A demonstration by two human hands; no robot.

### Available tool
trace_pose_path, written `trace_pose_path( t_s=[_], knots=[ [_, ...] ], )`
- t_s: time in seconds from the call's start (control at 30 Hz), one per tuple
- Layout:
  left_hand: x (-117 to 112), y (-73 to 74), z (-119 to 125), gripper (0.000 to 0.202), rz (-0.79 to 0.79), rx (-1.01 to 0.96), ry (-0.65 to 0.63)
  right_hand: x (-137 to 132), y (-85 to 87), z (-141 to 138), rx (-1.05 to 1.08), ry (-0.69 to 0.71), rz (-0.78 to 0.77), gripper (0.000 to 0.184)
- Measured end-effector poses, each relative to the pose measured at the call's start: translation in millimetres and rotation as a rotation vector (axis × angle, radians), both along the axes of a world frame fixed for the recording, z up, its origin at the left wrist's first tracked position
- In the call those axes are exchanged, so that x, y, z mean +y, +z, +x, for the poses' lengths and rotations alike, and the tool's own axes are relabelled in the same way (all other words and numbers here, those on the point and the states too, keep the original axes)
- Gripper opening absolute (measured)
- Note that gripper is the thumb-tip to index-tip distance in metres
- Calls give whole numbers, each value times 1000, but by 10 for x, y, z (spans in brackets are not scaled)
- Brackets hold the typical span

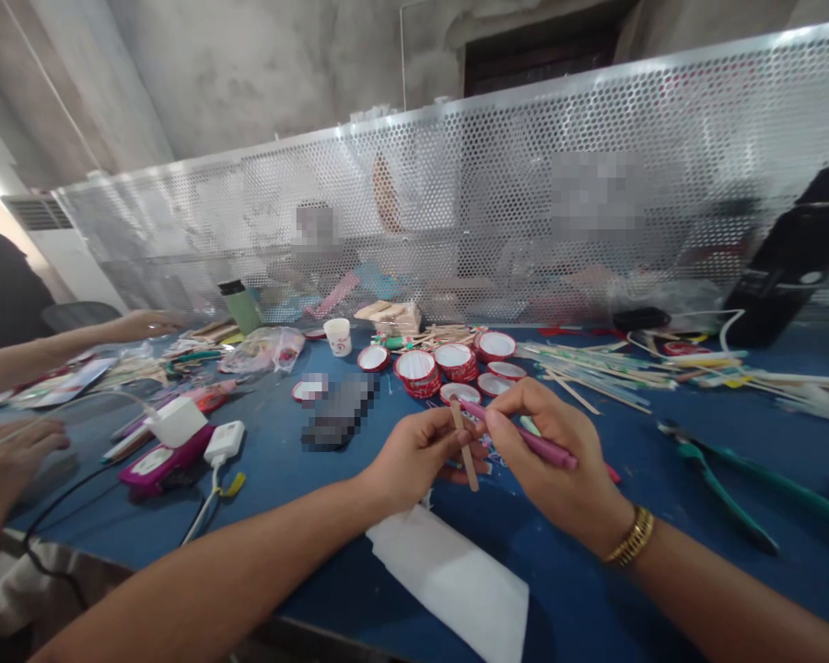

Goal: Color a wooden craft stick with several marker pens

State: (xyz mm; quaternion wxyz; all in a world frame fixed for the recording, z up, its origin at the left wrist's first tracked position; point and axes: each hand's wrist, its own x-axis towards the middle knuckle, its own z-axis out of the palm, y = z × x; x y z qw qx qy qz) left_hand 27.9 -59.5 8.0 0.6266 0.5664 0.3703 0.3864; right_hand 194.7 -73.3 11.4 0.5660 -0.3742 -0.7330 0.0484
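Note:
My left hand (418,451) pinches a flat wooden craft stick (468,460) that stands nearly upright over the table. In my right hand (556,447) is a pink pen (549,451), its tip against or very close to the upper part of the stick. A gold bracelet circles my right wrist. Below my left hand a white sheet of paper or tissue (462,585) lies on the blue table. Just beyond both hands are stacks of round red-rimmed pieces with white faces (416,366).
Green-handled pliers (718,488) lie at right, near thin sticks (594,373). A white paper cup (338,337), a green bottle (241,307) and a purple power strip (158,465) with chargers stand left. Another person's hands (24,465) work at far left. A perforated metal screen (421,212) closes the back.

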Motion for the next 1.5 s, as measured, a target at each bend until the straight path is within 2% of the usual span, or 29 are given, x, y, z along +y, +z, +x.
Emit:
trace_pose_path(
  t_s=[0.17, 0.4, 0.57, 0.77, 1.0, 1.17, 1.33, 1.5],
  knots=[
    [4, -3, -5, 47, -5, -5, 1, 10, 19, 7, 11, -34, 9, 15],
    [4, -1, 1, 45, -1, -13, -6, -3, 12, -4, -10, 3, -11, 15],
    [5, 6, -2, 45, -15, -3, 5, 19, 12, 13, 6, -41, -14, 16],
    [1, 0, -1, 48, 0, 5, -11, 0, 25, 1, -13, 3, -13, 15],
    [11, -13, -3, 47, -14, 1, 3, 32, 9, 15, 4, -44, -16, 16],
    [8, -2, 1, 46, -7, 5, -7, 14, 8, 8, 1, 7, -12, 14],
    [2, 2, -6, 43, -16, 0, -3, 34, 6, 12, -14, -26, -24, 16],
    [5, -7, -4, 44, -9, 19, -5, 25, 7, 13, 3, -3, -27, 17]
  ],
)
